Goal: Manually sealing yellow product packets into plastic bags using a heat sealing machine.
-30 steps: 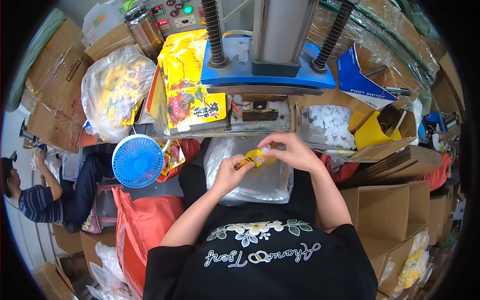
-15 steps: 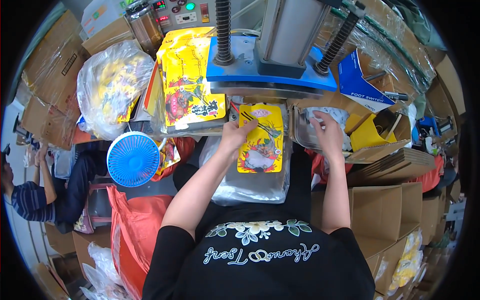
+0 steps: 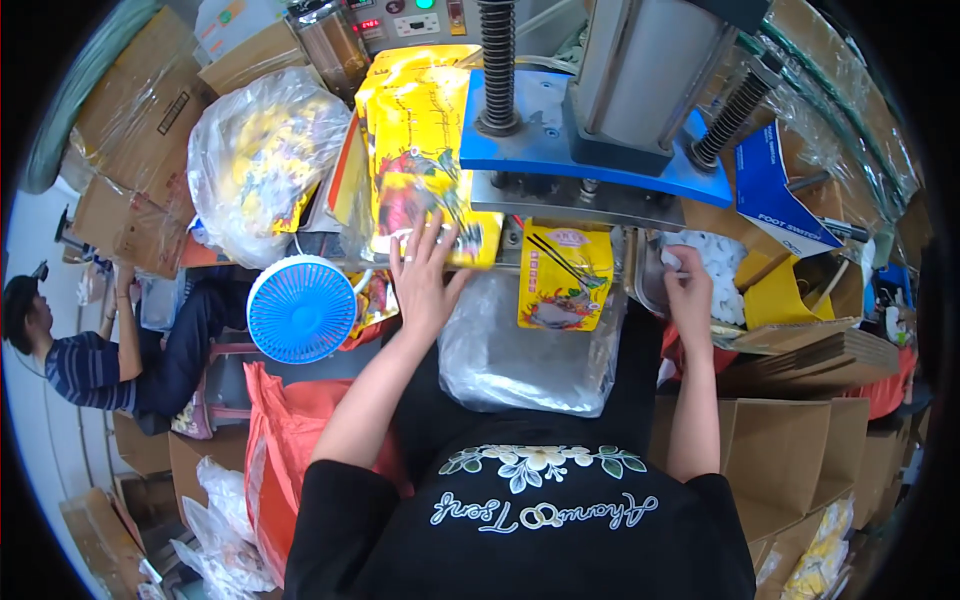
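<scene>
The left hand [image 3: 425,275] lay flat, fingers spread, on the stacked yellow pouches [image 3: 425,150] at eleven o'clock. The right hand [image 3: 690,290] pinched small white pieces [image 3: 715,265] at two o'clock. The pouch [image 3: 565,275] under the press [image 3: 600,150] hung unheld and might slip askew.

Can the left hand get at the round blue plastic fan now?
Probably yes: the left hand rests on the yellow printed pouches, and the round blue plastic fan stands just beside it, with nothing between them.
</scene>
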Demonstrator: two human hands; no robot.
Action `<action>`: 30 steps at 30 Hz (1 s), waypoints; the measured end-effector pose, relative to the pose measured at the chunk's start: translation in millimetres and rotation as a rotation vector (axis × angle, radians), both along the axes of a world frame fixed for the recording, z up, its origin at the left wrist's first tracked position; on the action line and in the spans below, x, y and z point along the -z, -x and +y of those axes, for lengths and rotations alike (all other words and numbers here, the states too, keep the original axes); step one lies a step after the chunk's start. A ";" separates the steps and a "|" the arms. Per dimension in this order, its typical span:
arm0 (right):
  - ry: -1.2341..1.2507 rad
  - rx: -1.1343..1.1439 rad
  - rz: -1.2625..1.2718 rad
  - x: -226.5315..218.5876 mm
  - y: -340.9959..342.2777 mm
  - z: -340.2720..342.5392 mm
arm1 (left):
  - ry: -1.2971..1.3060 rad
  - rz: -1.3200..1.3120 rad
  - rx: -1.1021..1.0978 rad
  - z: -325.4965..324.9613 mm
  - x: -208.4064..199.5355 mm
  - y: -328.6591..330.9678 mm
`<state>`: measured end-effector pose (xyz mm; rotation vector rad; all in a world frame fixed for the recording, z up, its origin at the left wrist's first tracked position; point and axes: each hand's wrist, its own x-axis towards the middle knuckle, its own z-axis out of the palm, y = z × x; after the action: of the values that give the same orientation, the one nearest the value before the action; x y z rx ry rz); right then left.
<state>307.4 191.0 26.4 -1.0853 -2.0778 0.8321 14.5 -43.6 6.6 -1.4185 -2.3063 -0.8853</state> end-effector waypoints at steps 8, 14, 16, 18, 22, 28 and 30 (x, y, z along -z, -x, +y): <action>0.196 -0.252 0.237 -51.5 18.1 -40.0 | -0.300 -0.717 0.190 -20.1 -48.0 -30.1; -0.118 -0.707 -0.072 -88.1 54.5 -77.5 | -0.116 -0.886 0.344 -14.2 -12.0 -78.0; 0.028 -0.757 -0.100 -76.9 59.4 -76.7 | -0.061 -0.990 0.368 -14.1 1.1 -81.3; 0.167 -0.762 -0.069 -72.4 62.2 -73.2 | 0.003 -1.119 0.437 -12.0 8.3 -82.7; 0.385 -0.612 0.188 -50.2 62.3 -58.8 | 0.017 -1.282 0.399 7.8 -6.3 -82.3; -0.106 0.013 -0.178 -75.8 19.0 -37.9 | -0.259 -1.804 0.266 52.6 -12.7 -76.2; -0.249 0.153 -0.475 -70.3 -13.7 -22.3 | -0.273 -1.893 0.271 62.2 -21.6 -76.5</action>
<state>321.1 168.7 96.6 -1.3755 -2.3599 0.2408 91.1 18.7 28.1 -0.5489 -2.4476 -3.4729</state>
